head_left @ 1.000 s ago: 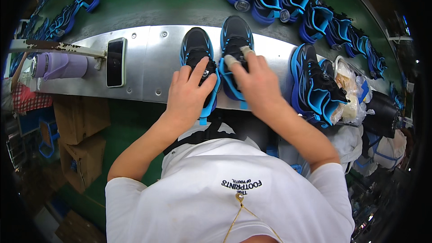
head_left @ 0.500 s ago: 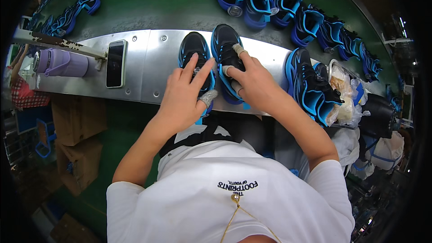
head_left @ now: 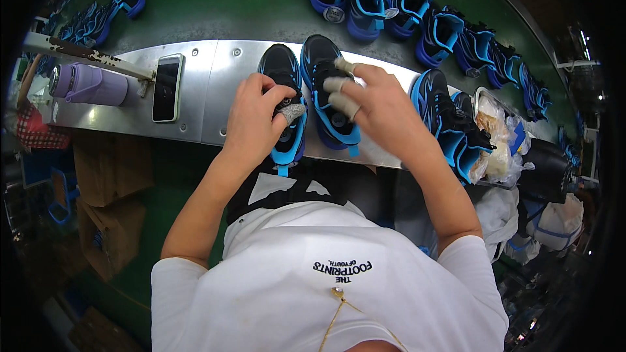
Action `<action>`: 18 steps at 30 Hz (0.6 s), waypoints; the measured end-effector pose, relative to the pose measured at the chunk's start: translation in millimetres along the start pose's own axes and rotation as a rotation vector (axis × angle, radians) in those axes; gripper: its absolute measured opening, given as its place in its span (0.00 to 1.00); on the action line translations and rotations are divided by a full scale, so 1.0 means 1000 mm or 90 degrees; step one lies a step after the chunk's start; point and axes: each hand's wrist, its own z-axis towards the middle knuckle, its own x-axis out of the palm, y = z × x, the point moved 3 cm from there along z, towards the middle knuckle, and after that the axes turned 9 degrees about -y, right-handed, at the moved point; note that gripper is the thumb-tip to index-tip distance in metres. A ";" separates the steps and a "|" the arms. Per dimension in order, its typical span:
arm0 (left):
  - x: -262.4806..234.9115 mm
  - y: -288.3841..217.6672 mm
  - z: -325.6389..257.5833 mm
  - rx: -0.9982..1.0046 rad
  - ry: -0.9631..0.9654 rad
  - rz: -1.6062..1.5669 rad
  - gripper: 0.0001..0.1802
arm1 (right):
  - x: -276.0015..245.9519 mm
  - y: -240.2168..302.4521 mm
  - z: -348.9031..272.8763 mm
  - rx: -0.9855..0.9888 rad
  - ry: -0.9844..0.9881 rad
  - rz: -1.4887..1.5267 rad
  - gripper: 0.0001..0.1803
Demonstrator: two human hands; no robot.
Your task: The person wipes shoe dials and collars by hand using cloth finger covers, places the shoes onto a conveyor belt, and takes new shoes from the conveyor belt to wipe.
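Two black and blue sneakers stand side by side in front of me, toes pointing away. Over the left sneaker [head_left: 282,58] is my left hand [head_left: 255,114], its fingers bent and closed near the tongue and laces. A grey covering wraps its thumb; what the fingertips pinch, if anything, is hidden. My right hand [head_left: 378,101] hovers at the right edge of the right sneaker [head_left: 319,52], slightly blurred, with fingers apart and pale covers on several fingertips. Nothing shows in that hand. Both sneakers have a bright blue collar and heel tab.
The sneakers rest on a metal ledge [head_left: 218,101] along a green conveyor belt [head_left: 215,0]. A phone [head_left: 167,88] and lilac bottle [head_left: 98,85] are at left. More sneakers [head_left: 443,111] stand right, beside a tray of plastic-wrapped items [head_left: 499,133]; several line the belt [head_left: 407,6].
My left fingers have gone from stretched out to curled over the left sneaker. My right hand has come off the right sneaker's laces and shifted right, uncovering its collar.
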 end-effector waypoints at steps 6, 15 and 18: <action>0.001 -0.001 0.008 -0.169 0.099 -0.153 0.17 | 0.022 -0.026 0.001 0.013 0.175 0.173 0.11; 0.003 -0.001 0.010 -0.092 0.062 -0.026 0.17 | 0.020 -0.043 0.008 0.072 0.217 0.360 0.22; 0.000 0.014 0.011 -0.178 0.185 -0.215 0.20 | 0.022 -0.039 0.003 0.085 0.174 0.281 0.21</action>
